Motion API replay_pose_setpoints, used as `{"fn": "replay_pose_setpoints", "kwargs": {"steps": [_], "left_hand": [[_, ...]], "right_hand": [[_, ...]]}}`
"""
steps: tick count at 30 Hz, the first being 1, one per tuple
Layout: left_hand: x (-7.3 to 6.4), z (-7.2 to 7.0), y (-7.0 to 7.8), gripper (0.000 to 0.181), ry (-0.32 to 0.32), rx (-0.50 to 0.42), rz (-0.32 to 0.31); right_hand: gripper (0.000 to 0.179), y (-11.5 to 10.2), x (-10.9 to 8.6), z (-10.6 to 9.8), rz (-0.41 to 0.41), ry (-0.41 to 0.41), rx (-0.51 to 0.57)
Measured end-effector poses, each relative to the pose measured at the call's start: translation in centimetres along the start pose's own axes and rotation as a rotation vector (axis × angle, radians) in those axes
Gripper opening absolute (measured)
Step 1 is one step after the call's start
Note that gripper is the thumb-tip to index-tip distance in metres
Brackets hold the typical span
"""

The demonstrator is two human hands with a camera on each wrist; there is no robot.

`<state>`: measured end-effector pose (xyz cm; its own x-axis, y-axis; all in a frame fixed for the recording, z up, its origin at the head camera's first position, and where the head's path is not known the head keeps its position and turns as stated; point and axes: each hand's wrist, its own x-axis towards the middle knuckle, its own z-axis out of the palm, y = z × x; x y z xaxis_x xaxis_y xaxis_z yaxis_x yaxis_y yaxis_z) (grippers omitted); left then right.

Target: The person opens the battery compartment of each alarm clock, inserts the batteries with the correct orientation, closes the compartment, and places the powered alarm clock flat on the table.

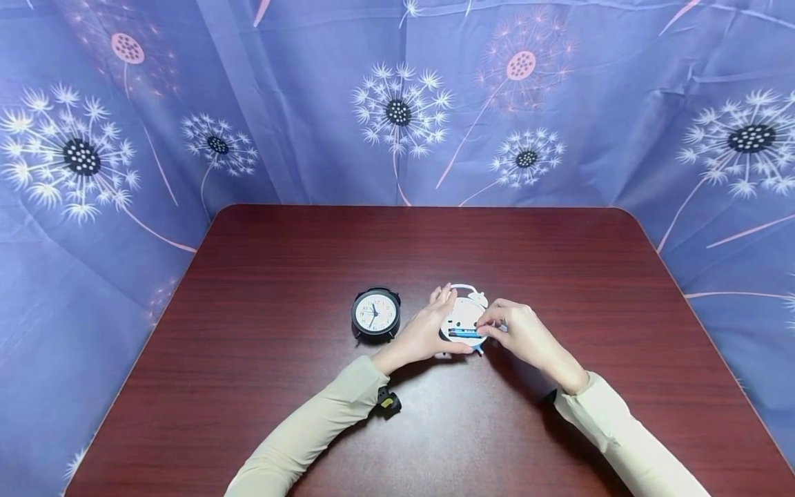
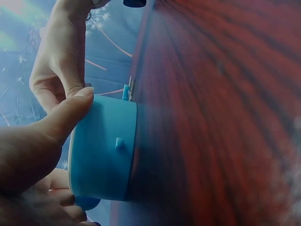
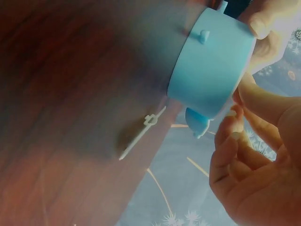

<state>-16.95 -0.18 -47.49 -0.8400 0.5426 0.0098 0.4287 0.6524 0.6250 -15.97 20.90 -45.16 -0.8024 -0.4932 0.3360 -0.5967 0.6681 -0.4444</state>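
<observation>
A light-blue alarm clock (image 3: 214, 61) lies face down on the table, its white back (image 1: 461, 310) upward. A blue battery (image 1: 464, 333) shows in the open bay in that back. My left hand (image 1: 425, 331) grips the clock's round side from the left, thumb on the near rim and fingers on the far side. From the right, my right hand (image 1: 524, 336) has its thumb and fingertips curled together at the battery's right end; its fingertips partly hide that end. In the right wrist view a thin pale piece (image 3: 146, 125) lies on the table beside the clock.
A black twin-bell style alarm clock (image 1: 375, 314) stands face up just left of my left hand. The dark red wooden table (image 1: 298, 248) has a blue flowered curtain (image 1: 310, 103) behind it and at both sides.
</observation>
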Motion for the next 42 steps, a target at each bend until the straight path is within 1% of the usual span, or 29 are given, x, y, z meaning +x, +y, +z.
{"fn": "replay_pose_setpoints", "kwargs": {"steps": [3, 8, 10, 12, 18, 25, 30, 36, 42], "left_hand": [[0.0, 0.1, 0.0, 0.109, -0.002, 0.008, 0.001], [0.1, 0.1, -0.1, 0.109, -0.002, 0.009, 0.009], [0.2, 0.0, -0.1, 0.108, 0.001, 0.01, 0.013], [0.2, 0.0, -0.1, 0.108, 0.001, 0.013, 0.016], [0.2, -0.1, 0.0, 0.108, 0.001, 0.005, 0.011], [0.2, -0.1, 0.1, 0.108, 0.01, 0.018, 0.004], [0.3, 0.0, 0.2, 0.107, 0.012, 0.035, 0.004], [0.2, -0.1, 0.3, 0.107, 0.006, 0.032, -0.006], [0.1, -0.1, 0.1, 0.106, 0.012, 0.034, 0.008]], "right_hand": [[0.01, 0.2, 0.0, 0.1, 0.026, -0.014, 0.02], [0.012, 0.2, 0.2, 0.3, 0.02, 0.024, 0.016], [0.012, 0.2, 0.3, 0.4, 0.031, 0.033, 0.015], [0.011, 0.1, 0.3, 0.3, 0.059, 0.025, 0.014], [0.01, -0.3, 0.6, 0.0, 0.167, -0.049, -0.016], [0.008, -1.5, 1.3, -0.8, 0.249, -0.135, -0.074], [0.008, -1.9, 1.6, -0.9, 0.292, -0.169, -0.12], [0.012, -2.5, 2.3, -1.1, 0.396, -0.231, -0.137], [0.02, -2.9, 3.1, -1.3, 0.507, -0.291, -0.15]]}}
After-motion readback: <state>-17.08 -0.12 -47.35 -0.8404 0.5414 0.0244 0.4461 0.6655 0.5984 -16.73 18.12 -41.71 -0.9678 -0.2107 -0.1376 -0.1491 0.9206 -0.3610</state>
